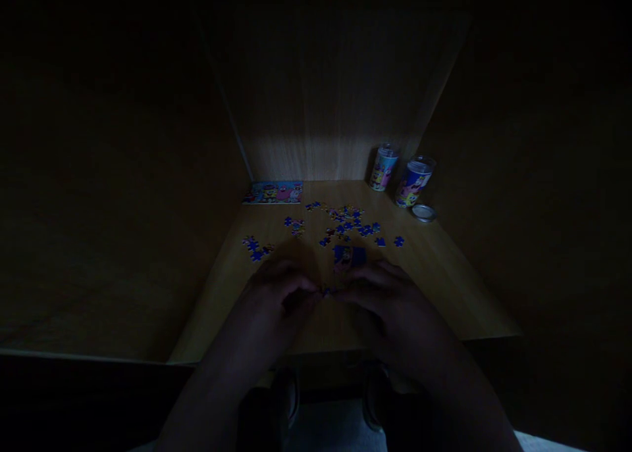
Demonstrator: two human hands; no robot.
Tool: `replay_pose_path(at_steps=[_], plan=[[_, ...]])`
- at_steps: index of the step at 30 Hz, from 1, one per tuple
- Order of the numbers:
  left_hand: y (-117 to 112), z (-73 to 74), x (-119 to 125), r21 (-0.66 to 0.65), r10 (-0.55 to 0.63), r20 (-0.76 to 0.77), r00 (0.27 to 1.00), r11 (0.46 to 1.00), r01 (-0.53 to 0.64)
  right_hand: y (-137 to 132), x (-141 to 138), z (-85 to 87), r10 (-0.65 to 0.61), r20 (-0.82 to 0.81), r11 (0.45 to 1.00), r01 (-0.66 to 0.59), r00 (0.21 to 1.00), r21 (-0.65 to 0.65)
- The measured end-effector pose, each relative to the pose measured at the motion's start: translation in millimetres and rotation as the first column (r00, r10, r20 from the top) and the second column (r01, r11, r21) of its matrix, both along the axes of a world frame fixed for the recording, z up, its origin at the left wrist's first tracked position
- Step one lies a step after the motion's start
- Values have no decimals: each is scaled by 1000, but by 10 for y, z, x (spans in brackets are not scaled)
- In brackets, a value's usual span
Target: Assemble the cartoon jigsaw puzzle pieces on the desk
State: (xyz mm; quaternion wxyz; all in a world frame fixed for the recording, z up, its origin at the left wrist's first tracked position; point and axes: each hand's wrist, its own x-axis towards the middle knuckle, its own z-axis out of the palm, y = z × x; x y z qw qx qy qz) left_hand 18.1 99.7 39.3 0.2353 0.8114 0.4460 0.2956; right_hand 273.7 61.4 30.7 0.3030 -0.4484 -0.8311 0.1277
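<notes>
In dim light, my left hand (279, 294) and my right hand (378, 291) meet over the wooden tabletop near its front. Thumb and fingers of each close on a small puzzle piece (326, 293) between them; its details are too dark to make out. Just beyond the fingers lies a small picture card or joined puzzle section (349, 256), blue with a cartoon figure, partly covered by my right hand. Loose puzzle pieces (345, 215), mostly blue with some yellow and pink, are scattered farther back. A smaller group of pieces (254, 247) lies to the left.
A cartoon picture card (274, 192) lies at the back left. Two printed canisters with clear tops, one canister (383, 169) behind the other canister (413, 183), stand at the back right. A round metal lid (423, 213) rests beside them. Wooden panels (326, 97) enclose the tabletop (434, 281).
</notes>
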Motion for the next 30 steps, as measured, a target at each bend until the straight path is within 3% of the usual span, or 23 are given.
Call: replay_pose_path(at_steps=[11, 30], plan=[[21, -24, -24, 7, -20, -15, 1000, 1000, 20, 22, -26, 2, -48, -32, 998, 49, 998, 32], [24, -20, 42, 21, -16, -15, 1000, 1000, 17, 19, -23, 15, -26, -36, 1000, 26, 999, 5]])
